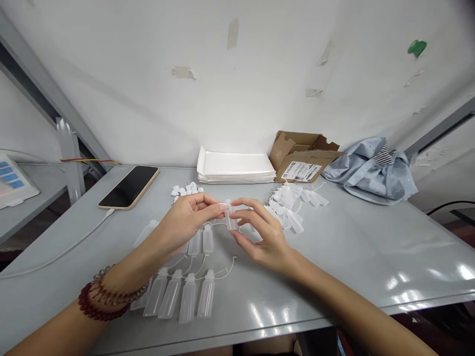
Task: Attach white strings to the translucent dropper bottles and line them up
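A small translucent plastic squeeze bottle point(231, 220) is held upright above the table, between the thumb and fingers of my right hand point(265, 235). My left hand point(189, 215) pinches at the bottle's neck from the left; the small piece between its fingertips is mostly hidden. Below my left wrist, several similar bottles point(188, 299) lie in rows, with thin white straps at their necks. More bottles point(295, 221) lie in a loose heap beyond my right hand. A cluster of small white caps with dark needle tips point(187, 189) sits behind my left hand.
A phone point(129, 187) with a white cable point(79, 242) lies at the left. Stacked white trays point(237, 165), an opened cardboard box point(308, 160) and a crumpled light-blue cloth point(374, 173) line the back by the wall. Metal posts stand at both sides.
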